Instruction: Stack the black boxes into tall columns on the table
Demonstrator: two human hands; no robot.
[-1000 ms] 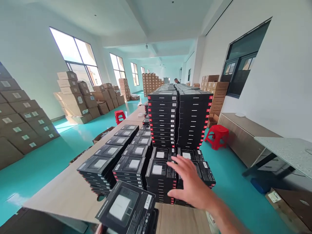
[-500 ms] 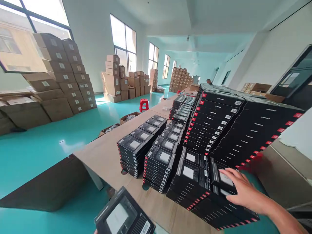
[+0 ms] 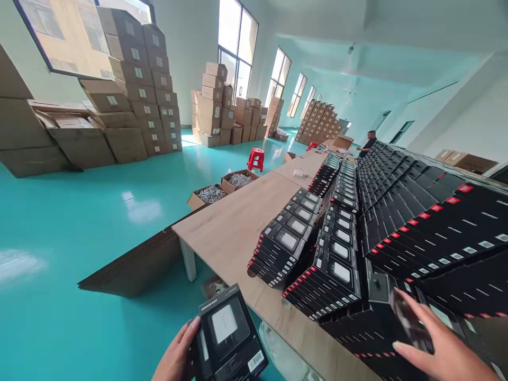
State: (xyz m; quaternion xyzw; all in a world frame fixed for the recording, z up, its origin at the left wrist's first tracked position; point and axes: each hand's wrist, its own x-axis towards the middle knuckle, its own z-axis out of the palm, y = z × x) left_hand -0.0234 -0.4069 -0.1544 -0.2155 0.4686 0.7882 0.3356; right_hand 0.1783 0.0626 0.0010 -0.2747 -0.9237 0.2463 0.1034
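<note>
1. Here, the left hand [image 3: 177, 354] holds a small pile of black boxes [image 3: 230, 338]. Its fingers are curled around the left side of the pile, with the thumb up by the top box.
2. The top box shows a white window, and it sits just right of those fingers.
3. The right hand [image 3: 440, 349] is spread open, fingers apart, and lies flat on a low stack of black boxes [image 3: 357, 328].
4. Just past its fingertips stand taller stacks [image 3: 436, 233] with red tabs.
5. All the stacks sit on a long wooden table [image 3: 238, 227].
6. Far beyond both hands are brown cartons [image 3: 130, 95], a red stool [image 3: 256, 159] and a person [image 3: 368, 143].
</note>
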